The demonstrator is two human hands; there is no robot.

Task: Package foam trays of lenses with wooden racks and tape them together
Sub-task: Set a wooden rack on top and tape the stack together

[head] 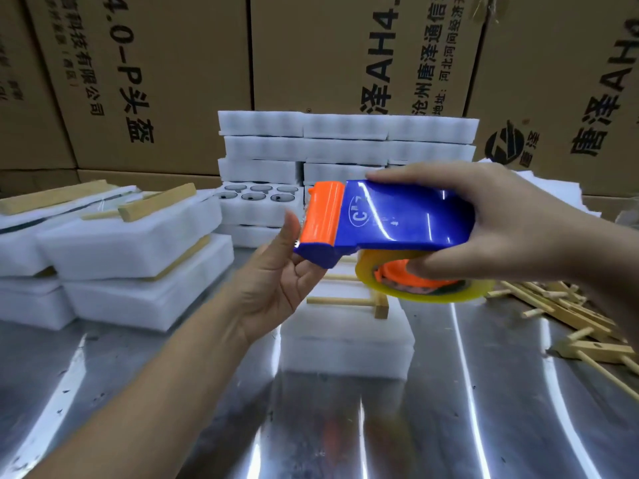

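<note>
While my right hand (491, 219) grips the tape dispenser (397, 216), my left hand (276, 274) curls under its nose, probably to free the tape end. Below them the foam tray (345, 347) and rack (345, 301) wait.

We note 1 view: a head-worn wide-angle camera facing forward and down, close above the left hand (276, 285) and right hand (511, 229), across the steel table (466, 426) toward cartons (179, 81).
</note>
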